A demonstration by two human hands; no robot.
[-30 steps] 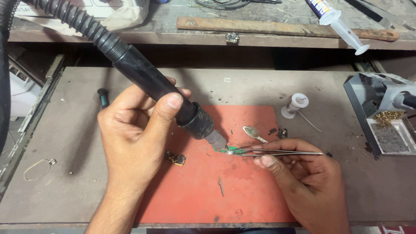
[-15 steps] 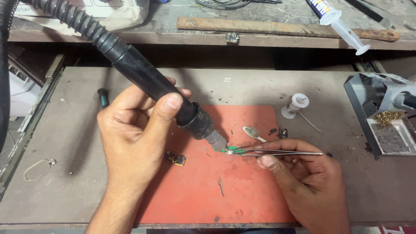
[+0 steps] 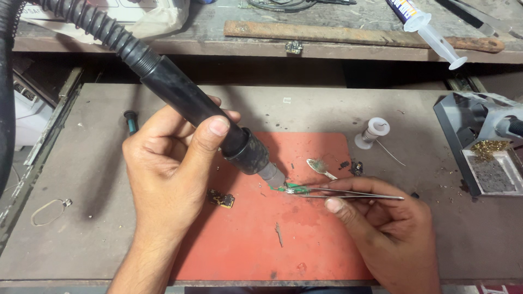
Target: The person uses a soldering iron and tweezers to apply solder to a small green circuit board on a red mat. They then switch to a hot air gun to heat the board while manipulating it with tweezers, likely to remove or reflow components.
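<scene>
My left hand (image 3: 169,169) grips a black hot-air wand (image 3: 201,109) with a ribbed hose; its metal nozzle (image 3: 272,177) points down at a tiny green circuit board (image 3: 286,189) on a red mat (image 3: 261,228). My right hand (image 3: 387,228) pinches metal tweezers (image 3: 354,193), whose tips rest on that small board. The nozzle tip sits just left of the board, almost touching it.
A small brown component (image 3: 222,199) and a thin metal sliver (image 3: 279,234) lie on the mat. A metal spoon-like piece (image 3: 320,166), a white solder spool (image 3: 373,132), a grey tool stand (image 3: 485,147), a syringe (image 3: 430,30) and a wire loop (image 3: 48,211) lie around.
</scene>
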